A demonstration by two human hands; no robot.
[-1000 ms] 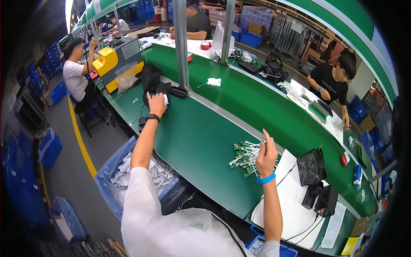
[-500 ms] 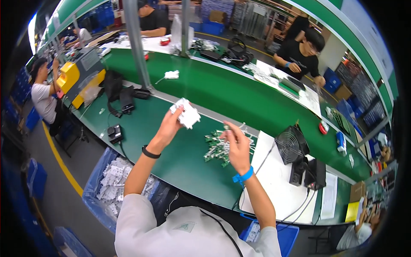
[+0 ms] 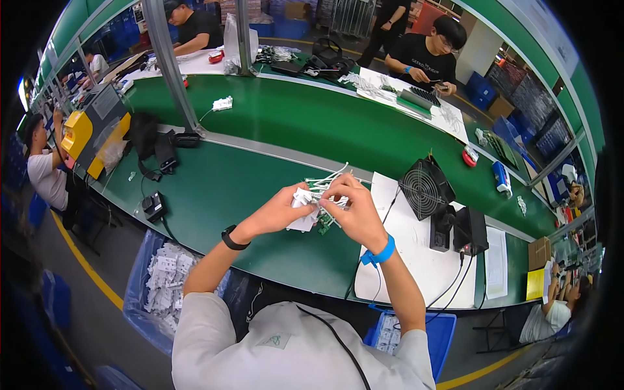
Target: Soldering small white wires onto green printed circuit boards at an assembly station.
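Note:
Over the bench, my left hand [image 3: 278, 212] is closed around a white plastic housing [image 3: 301, 223], thumb on top and fingers underneath. Close against its right side, my right hand [image 3: 361, 211] has thumb and fingertips pinched together at the housing's edge. Whatever sits in that pinch is too small and covered to make out. Just behind and under both hands lies a heap of small green circuit boards with white wires [image 3: 325, 183], partly hidden by my fingers.
A plastic-lined blue bin of white housings [image 3: 170, 273] stands left of me, a blue crate [image 3: 442, 338] at lower right. On the bench are a black fan [image 3: 426, 188], black power boxes with cables [image 3: 469, 229] and a small black device [image 3: 154, 206]. A co-worker [image 3: 426, 62] sits across the green belt [image 3: 286, 114].
My left hand has brought the white housing right and nearer, from over the bench to the heap. My right hand has moved in beside it, and the two now meet. My view has shifted slightly.

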